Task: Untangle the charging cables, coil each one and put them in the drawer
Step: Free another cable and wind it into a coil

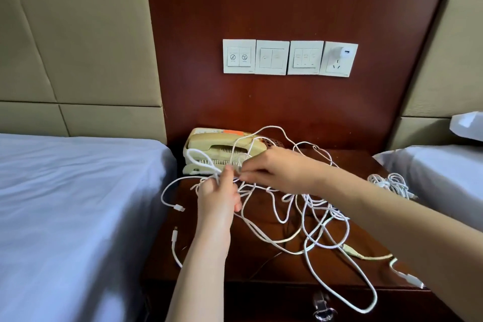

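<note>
A tangle of white charging cables sprawls over the dark wooden nightstand, with loops hanging past its front edge. My left hand grips a bunch of strands above the tangle. My right hand pinches a strand right beside the left hand's fingers. A separate coiled white cable lies at the nightstand's right rear. Loose plug ends dangle at the left. The drawer front with its metal handle shows below, shut.
A beige telephone stands at the back left of the nightstand, behind my hands. Beds with white sheets flank both sides. Wall switches and a socket holding a white charger sit above.
</note>
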{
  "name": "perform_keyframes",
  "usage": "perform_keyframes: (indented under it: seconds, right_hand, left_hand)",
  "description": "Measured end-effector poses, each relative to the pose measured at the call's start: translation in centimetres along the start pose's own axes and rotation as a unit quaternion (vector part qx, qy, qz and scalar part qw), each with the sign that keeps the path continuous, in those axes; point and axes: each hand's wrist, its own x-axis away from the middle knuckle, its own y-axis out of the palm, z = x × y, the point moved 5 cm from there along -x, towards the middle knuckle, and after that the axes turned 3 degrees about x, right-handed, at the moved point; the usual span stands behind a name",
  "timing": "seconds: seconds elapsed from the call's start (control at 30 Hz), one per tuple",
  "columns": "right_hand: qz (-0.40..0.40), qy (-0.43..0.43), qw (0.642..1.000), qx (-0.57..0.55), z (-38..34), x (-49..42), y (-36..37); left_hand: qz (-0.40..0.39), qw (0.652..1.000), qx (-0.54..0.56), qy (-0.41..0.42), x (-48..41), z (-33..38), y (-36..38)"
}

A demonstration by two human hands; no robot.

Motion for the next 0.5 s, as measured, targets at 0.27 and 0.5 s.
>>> perform_keyframes:
  seconds: [0.27,0.5]
  right_hand:
    - [-0.005,0.030,0.998,-0.049,1.3,1.1,0.2]
    - [0.072,0.196,0.970,-0.126,8.9,3.9,-2.8]
  left_hand:
    - [0.039,0.987,0.159,0.002,-0.4,0.9,-1.2]
    - [0.097,0.970,0.223,0.022,-1.3,2.0,-4.5]
